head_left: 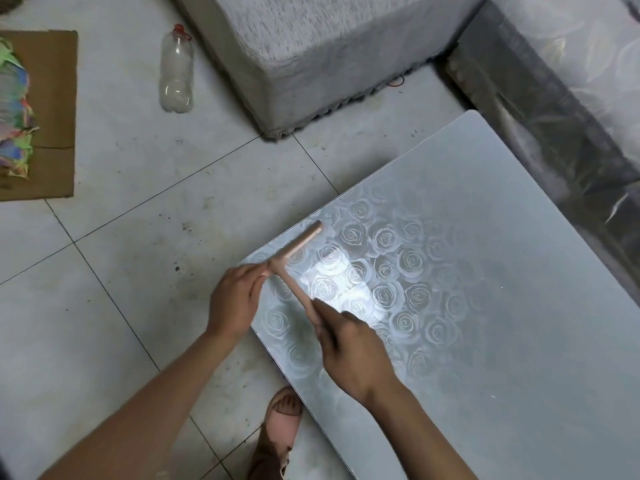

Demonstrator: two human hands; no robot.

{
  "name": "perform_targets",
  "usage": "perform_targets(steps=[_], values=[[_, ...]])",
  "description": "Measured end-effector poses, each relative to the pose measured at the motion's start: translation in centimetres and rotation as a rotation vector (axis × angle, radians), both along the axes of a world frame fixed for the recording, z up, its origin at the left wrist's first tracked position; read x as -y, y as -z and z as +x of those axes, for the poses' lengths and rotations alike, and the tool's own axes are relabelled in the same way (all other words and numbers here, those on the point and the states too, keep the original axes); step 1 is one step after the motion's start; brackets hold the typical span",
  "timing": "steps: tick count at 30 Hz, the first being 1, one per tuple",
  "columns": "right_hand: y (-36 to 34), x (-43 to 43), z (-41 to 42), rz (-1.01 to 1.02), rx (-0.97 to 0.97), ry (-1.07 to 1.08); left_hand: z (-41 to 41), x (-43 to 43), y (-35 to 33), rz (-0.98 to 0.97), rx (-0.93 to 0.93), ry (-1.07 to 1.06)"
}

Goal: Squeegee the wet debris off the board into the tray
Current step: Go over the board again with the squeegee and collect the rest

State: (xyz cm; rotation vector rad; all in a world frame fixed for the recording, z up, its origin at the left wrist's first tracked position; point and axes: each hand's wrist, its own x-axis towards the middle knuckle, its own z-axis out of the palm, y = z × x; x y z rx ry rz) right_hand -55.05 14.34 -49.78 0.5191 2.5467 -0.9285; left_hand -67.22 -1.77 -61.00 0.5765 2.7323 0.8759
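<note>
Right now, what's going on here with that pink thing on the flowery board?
A person holds a pink squeegee with both hands at the near-left corner of the rose-patterned board. The right hand grips its handle, and the left hand holds one end of its crossbar, which lies against the board's surface.

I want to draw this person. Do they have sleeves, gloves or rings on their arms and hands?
No. The left hand and right hand are bare, with no gloves, rings or watch showing. The left forearm and right forearm are bare too, no sleeves in view.
</note>
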Motion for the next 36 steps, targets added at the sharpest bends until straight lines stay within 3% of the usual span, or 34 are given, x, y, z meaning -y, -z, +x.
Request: perform_targets(steps=[5,11,15,18,21,26,31,36], values=[[0.9,-1.6,3.9,-0.043,0.095,0.068,3.5,-1.5,0.8,0.047,-0.015,-0.005],[-1.9,-6.1,15.4,0.023,0.249,0.269,12.4,-6.8,-0.6,0.119,0.173,0.320],[-3.3,-5.7,16.5,0.128,0.222,0.253,12.8,-7.3,-0.9,0.123,0.298,0.431],[-3.7,-4.7,13.4,0.080,0.128,0.166,10.0,-5.2,-1.8,0.146,0.204,0.349],[-2.2,-3.2,8.9,0.003,0.029,0.044,6.8,-2.6,-2.2,0.038,0.074,0.169],[1.3,-1.6,5.8,-0.114,0.105,0.042,5.7,-0.8,-1.0,-0.067,-0.061,0.101],[1.7,-4.3,14.2,-0.159,0.126,0.182,12.1,-4.2,-0.9,-0.006,-0.037,0.122],[0.2,-7.0,25.7,-0.084,0.242,0.332,20.6,-8.1,-2.0,0.128,0.062,0.356]])
